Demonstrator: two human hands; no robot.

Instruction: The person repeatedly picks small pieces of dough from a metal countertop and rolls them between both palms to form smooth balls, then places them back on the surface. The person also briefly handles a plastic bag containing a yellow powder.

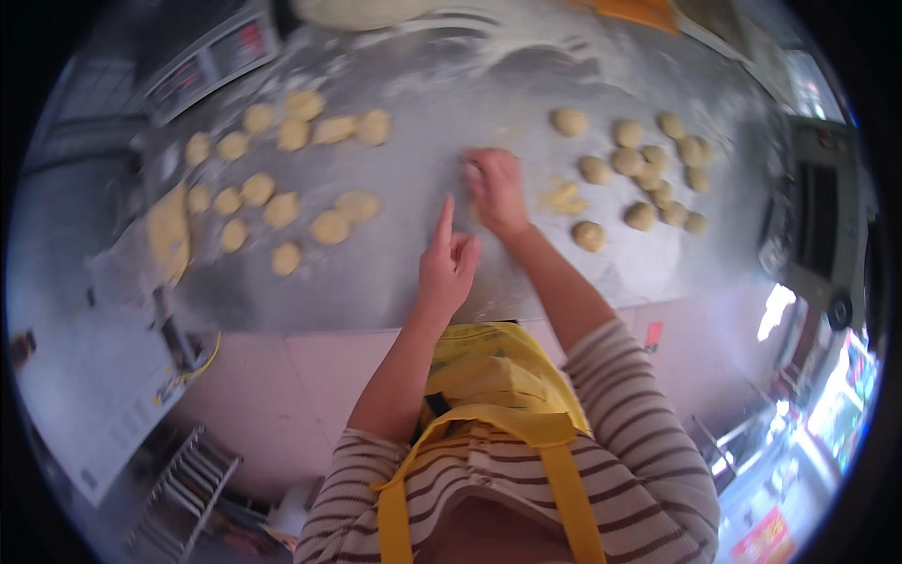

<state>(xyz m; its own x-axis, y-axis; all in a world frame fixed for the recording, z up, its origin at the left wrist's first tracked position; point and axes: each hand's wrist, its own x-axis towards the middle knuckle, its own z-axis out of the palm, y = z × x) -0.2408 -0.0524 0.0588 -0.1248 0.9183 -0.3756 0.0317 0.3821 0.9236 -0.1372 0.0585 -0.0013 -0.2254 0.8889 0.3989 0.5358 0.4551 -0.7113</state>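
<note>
My left hand is over the steel worktable, index finger stretched out and the other fingers curled; I see nothing in it. Just ahead and to the right, my right hand is cupped low over the tabletop. A sliver of yellowish dough seems to show at its lower left edge, but the fingers hide what lies beneath. Flattened pale dough pieces are spread on the left. Rounder, browner dough balls are grouped on the right. Close to my right hand lies a crumbly yellow lump.
At the left table edge a larger slab of dough rests by clear plastic sheeting. A scale-like device with a panel stands at the back left. Flour streaks the far tabletop, and an orange object is at the back. Dark equipment borders the right end.
</note>
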